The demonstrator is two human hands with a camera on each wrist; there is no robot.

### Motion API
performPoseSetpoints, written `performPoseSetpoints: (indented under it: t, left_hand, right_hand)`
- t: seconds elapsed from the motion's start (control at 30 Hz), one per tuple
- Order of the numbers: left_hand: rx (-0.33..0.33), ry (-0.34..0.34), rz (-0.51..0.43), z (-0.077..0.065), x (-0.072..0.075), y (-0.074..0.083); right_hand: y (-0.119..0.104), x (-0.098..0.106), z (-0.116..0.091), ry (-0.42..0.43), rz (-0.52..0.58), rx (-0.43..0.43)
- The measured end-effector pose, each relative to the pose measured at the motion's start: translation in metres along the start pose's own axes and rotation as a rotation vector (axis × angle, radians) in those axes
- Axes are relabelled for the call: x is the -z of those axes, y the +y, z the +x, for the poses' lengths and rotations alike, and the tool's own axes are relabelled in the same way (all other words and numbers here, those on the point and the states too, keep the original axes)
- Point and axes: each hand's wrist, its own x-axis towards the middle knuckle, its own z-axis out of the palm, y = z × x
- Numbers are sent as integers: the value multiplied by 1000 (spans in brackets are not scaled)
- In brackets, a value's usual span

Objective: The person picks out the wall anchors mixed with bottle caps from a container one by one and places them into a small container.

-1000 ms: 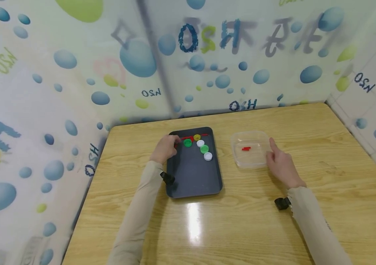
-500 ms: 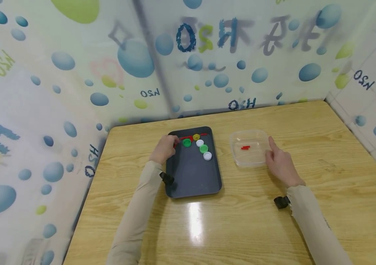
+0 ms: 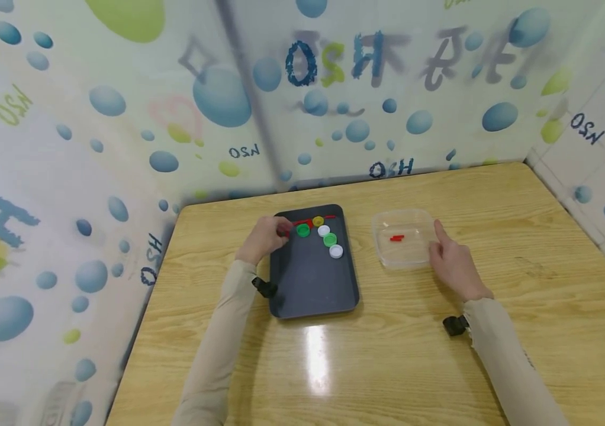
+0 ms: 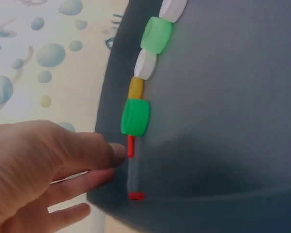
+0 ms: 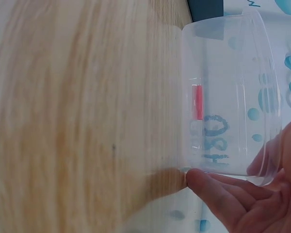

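In the head view a dark tray (image 3: 313,284) holds bottle caps and red sticks. My left hand (image 3: 264,239) reaches over its far left corner. In the left wrist view its fingertips touch or nearly touch a short red stick (image 4: 131,146) beside a green cap (image 4: 136,117); no curl round the stick shows. Another red piece (image 4: 136,196) lies just past the fingers. My right hand (image 3: 456,266) holds the right wall of a clear plastic box (image 5: 223,53), with one digit seen through the plastic near the rim. Red sticks (image 3: 396,238) lie inside the box.
A yellow cap (image 3: 318,221), white caps (image 3: 336,251) and a light green cap (image 3: 330,239) form a slanting line in the tray. Both stand on a wooden table (image 3: 388,349). A patterned wall (image 3: 334,136) rises behind its far edge.
The left hand stays at the tray's far left corner with only slight finger movement. The right hand and box keep their place. The head view has shifted a little.
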Motion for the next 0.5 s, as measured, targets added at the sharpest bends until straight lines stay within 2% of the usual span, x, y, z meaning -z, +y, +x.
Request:
performPoseSetpoints:
  t: [0.3, 0.5]
  left_hand:
    - [-9, 44, -26, -2, 9, 8]
    - [-58, 60, -67, -2, 14, 22]
  right_hand:
    - [1, -1, 1, 7, -2, 5]
    - [1, -2, 1, 19, -13, 10]
